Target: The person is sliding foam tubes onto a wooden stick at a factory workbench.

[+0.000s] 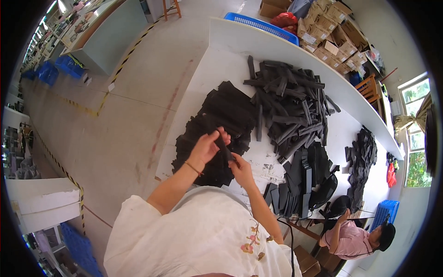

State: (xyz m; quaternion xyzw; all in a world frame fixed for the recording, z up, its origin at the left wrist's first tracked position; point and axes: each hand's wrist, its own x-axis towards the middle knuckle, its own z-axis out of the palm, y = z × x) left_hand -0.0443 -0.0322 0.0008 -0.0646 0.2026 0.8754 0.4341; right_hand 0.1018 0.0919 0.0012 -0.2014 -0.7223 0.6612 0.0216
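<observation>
A black strip of fabric-like material (223,147) is stretched between my two hands over the left part of a white table (196,85). My left hand (208,145) is closed on its upper part, with the fingertips curled around the edge. Lower and to the right, my right hand (242,170) pinches the strip's near end. Beneath both hands spreads a heap of flat, dark, overlapping pieces (228,106). Beyond it to the right lies a tangled pile of narrow black folded strips (288,120).
Flat black pieces (307,168) stand stacked right of my right arm. Another dark row (361,161) lies farther right, near a co-worker in a pink top (350,240). A raised white panel (295,51) borders the table's far side, with a blue basket (260,27) and cartons (330,34) behind it.
</observation>
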